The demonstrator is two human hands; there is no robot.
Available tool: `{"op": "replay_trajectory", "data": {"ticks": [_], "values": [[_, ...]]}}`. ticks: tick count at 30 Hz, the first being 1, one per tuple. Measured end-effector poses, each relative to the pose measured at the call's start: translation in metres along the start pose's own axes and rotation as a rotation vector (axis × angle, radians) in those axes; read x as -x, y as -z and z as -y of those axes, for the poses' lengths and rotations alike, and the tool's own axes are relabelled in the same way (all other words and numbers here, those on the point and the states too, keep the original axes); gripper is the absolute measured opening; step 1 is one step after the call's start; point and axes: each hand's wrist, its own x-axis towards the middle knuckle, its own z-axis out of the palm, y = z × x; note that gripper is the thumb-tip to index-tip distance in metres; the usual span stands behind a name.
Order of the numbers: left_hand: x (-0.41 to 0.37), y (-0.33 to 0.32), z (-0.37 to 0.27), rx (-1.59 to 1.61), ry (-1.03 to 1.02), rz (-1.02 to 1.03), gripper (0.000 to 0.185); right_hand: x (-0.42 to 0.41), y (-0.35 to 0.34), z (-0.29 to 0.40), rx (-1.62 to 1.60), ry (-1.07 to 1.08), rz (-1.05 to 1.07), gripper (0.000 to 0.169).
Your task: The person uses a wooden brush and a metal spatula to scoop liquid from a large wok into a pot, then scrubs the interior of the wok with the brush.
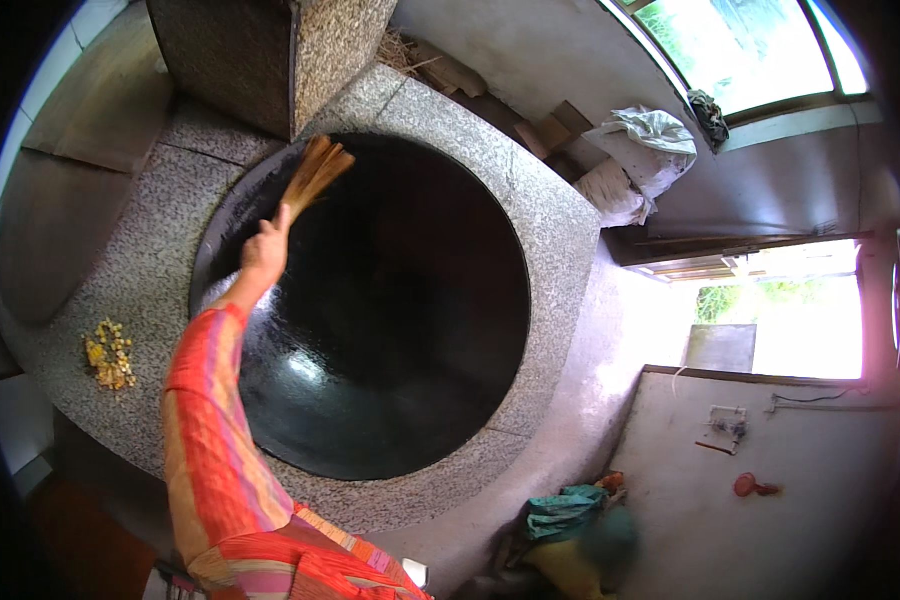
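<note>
My left hand (266, 251) grips the bound end of a straw whisk brush (316, 171), over the left side of a large black wok (390, 300). The brush's splayed bristles lie at the wok's upper left rim. The wok is set into a speckled stone counter (551, 247); its dark inside shines with glare at the lower left. My striped red and orange sleeve covers part of the lower left rim. Left of the arm, a small heap of yellow and whitish chopped pieces (110, 355) lies on the counter. My right hand is out of view.
A stone-faced block (337, 56) rises behind the wok. Brown boards (67, 217) cover the left side. White sacks (637, 165) and cardboard (555, 127) sit beyond the far right edge. Teal cloth or bags (566, 511) lie at lower right, near a bright doorway (780, 315).
</note>
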Motion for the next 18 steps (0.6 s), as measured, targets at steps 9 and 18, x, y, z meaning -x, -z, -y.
{"op": "replay_trajectory", "data": {"ticks": [9, 18], "values": [[0.163, 0.075, -0.350, 1.072, -1.506, 0.896, 0.057, -0.005, 0.002, 0.004, 0.016, 0.017, 0.015, 0.013], [0.026, 0.074, -0.175, 0.763, -0.477, -0.305, 0.057, -0.009, -0.006, 0.001, -0.059, -0.015, -0.002, 0.013]]}}
